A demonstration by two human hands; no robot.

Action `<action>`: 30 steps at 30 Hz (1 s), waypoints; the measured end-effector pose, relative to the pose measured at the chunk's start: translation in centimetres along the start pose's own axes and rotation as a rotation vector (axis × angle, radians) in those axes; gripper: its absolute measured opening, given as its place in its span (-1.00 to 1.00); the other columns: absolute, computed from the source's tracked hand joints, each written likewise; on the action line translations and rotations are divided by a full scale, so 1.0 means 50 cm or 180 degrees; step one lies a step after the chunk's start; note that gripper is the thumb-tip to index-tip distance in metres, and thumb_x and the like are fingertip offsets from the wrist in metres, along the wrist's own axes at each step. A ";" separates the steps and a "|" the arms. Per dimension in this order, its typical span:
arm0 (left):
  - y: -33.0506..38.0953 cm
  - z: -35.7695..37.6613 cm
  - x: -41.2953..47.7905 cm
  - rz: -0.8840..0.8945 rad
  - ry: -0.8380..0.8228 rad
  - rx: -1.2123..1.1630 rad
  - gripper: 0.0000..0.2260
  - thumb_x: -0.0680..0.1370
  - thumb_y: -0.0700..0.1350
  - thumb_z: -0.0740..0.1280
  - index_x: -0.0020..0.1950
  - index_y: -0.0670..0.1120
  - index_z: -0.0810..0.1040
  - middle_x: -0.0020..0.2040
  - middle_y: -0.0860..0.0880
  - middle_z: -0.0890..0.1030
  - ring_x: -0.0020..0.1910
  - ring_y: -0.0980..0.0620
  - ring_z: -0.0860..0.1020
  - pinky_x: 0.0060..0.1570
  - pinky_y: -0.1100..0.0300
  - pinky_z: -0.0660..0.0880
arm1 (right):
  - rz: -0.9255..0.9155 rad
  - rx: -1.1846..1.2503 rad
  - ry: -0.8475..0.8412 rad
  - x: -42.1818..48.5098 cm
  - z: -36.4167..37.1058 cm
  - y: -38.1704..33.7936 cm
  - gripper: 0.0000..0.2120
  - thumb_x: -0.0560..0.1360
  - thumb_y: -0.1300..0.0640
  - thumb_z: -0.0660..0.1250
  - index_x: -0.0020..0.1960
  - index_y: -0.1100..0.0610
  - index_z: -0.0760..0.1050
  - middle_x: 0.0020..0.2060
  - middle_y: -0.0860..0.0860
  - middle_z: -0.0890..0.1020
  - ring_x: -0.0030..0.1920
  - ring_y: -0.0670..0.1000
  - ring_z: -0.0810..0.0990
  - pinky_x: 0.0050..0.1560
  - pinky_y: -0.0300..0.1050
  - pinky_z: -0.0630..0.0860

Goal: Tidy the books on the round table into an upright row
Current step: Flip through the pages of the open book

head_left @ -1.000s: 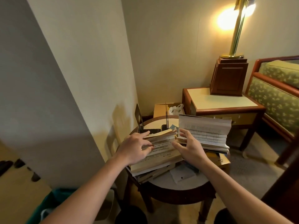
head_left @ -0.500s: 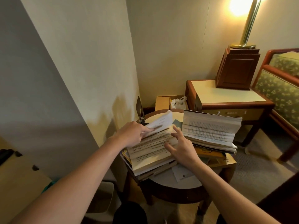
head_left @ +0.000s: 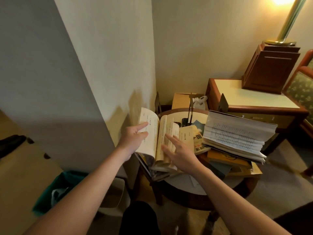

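Round surface (head_left: 199,189) crowded; books lay flat in two heaps, none upright. Thick fanned book (head_left: 237,133) topped right heap. Open book (head_left: 158,133) sat on left heap; left hand (head_left: 135,139) gripped its raised left half, right hand (head_left: 179,153) lay flat, fingers spread, on right pages. Risk: left heap, jutting past rim, could slide off if tugged. Yellow cover (head_left: 199,139) bore large characters, not readable.

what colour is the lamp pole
Shiny brass-gold lamp pole, clearest in the head view.

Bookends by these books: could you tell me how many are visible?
3: left bookend by the wall, middle bookend at the rear, right bookend behind the thick open book; others may be hidden.
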State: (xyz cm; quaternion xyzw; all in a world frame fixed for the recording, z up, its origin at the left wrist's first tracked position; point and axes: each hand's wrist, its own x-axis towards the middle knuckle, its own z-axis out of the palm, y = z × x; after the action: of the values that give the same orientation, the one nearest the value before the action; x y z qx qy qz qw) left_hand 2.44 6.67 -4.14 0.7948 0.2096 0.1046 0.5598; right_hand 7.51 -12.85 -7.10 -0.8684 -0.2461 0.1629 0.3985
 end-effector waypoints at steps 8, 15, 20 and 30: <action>-0.066 0.028 -0.027 -0.0538 0.0099 -0.1597 -0.59 0.60 -0.19 0.37 0.40 0.15 0.54 0.28 0.14 0.52 0.19 0.00 0.59 0.16 -0.01 0.61 | -0.0283 -0.0732 -0.0054 0.011 -0.025 0.025 -0.57 0.71 -0.02 0.10 0.57 -0.18 0.26 0.64 -0.08 0.01 0.60 0.11 0.10 0.50 0.13 0.31; -0.121 -0.017 -0.027 -0.0760 0.0116 -0.1196 -0.59 0.62 -0.16 0.33 0.39 0.26 0.49 0.31 0.06 0.57 0.17 -0.05 0.61 0.02 0.04 0.64 | -0.0114 -0.1212 -0.0781 0.007 -0.037 0.024 -0.26 0.61 -0.19 0.25 0.64 -0.14 -0.08 0.63 -0.10 -0.21 0.62 0.07 -0.13 0.58 0.18 0.11; -0.120 -0.024 -0.022 -0.0741 0.0067 -0.0931 -0.56 0.64 -0.15 0.31 0.44 0.27 0.44 0.31 0.06 0.57 0.17 -0.06 0.61 -0.01 0.02 0.65 | -0.0228 -0.1377 -0.1087 0.008 -0.051 0.031 0.07 0.43 -0.32 0.43 0.64 -0.13 -0.24 0.61 -0.07 -0.32 0.61 0.05 -0.22 0.60 0.15 -0.05; -0.134 0.000 -0.037 -0.0777 0.0164 -0.1303 -0.57 0.62 -0.18 0.34 0.38 0.27 0.49 0.32 0.06 0.56 0.21 -0.04 0.59 0.17 -0.09 0.61 | -0.0292 -0.1106 -0.0634 0.005 -0.037 0.040 0.10 0.44 -0.43 0.31 0.60 -0.12 -0.39 0.63 -0.14 -0.15 0.61 -0.01 0.01 0.57 0.10 0.17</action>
State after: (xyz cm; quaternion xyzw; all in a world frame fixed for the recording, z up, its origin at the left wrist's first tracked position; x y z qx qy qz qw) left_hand -0.67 7.73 -10.28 0.6305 0.2927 0.0967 0.7123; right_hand 9.20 -14.96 -7.47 -0.8915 -0.3480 0.1848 0.2235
